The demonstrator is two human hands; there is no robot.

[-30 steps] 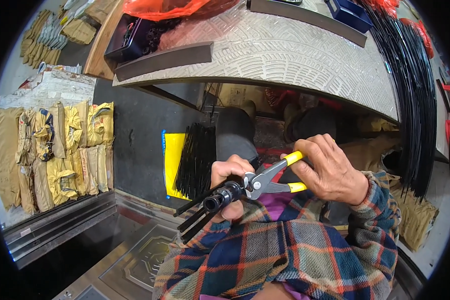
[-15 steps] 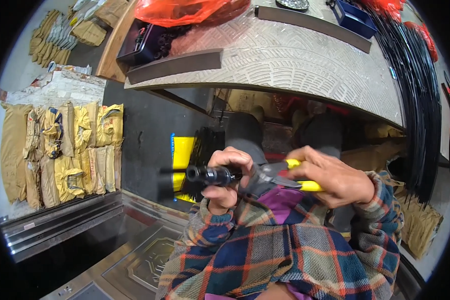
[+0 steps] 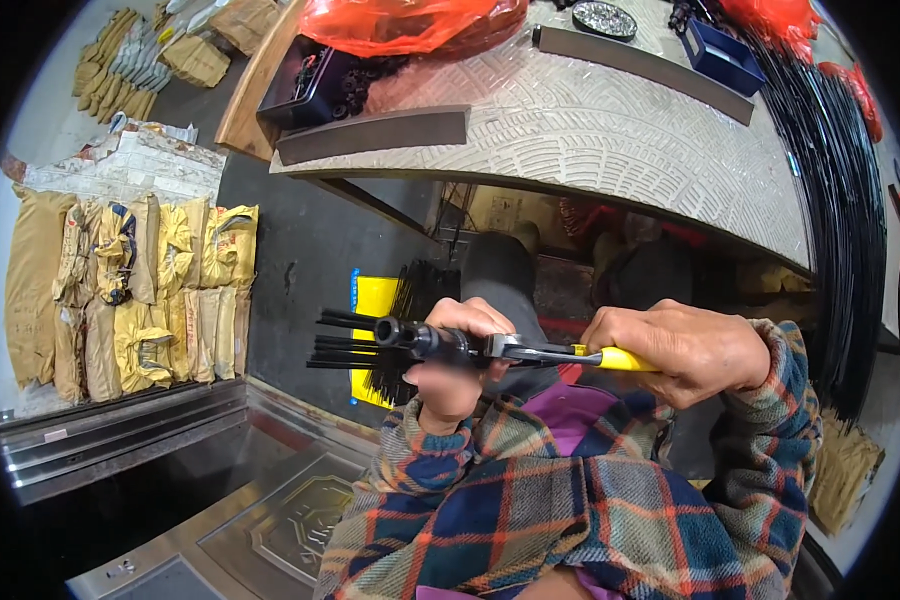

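My left hand [image 3: 450, 385] is closed around a black cylindrical part [image 3: 415, 337] with a hollow round end. Thin black rods [image 3: 340, 350] stick out leftward beside it; where they join is hidden. In my right hand [image 3: 675, 350] is a pair of pliers [image 3: 615, 360] with yellow handles, its fingers wrapped round them. The metal jaws reach the right end of the black part by my left fingertips. Whether they grip something there is too small to tell.
Ahead stands a workbench [image 3: 610, 150] with dark edging strips, a blue tray [image 3: 720, 58], red plastic bags [image 3: 400, 25] and long black rods [image 3: 830, 200]. A yellow sheet [image 3: 373, 295] with black rods lies below my left hand. Wrapped packages [image 3: 135, 290] lie at left.
The pliers have swung into line with the black part, and their jaws now meet its right end. My right hand has closed tighter on the handles. The rods, blurred before, now show sharply.
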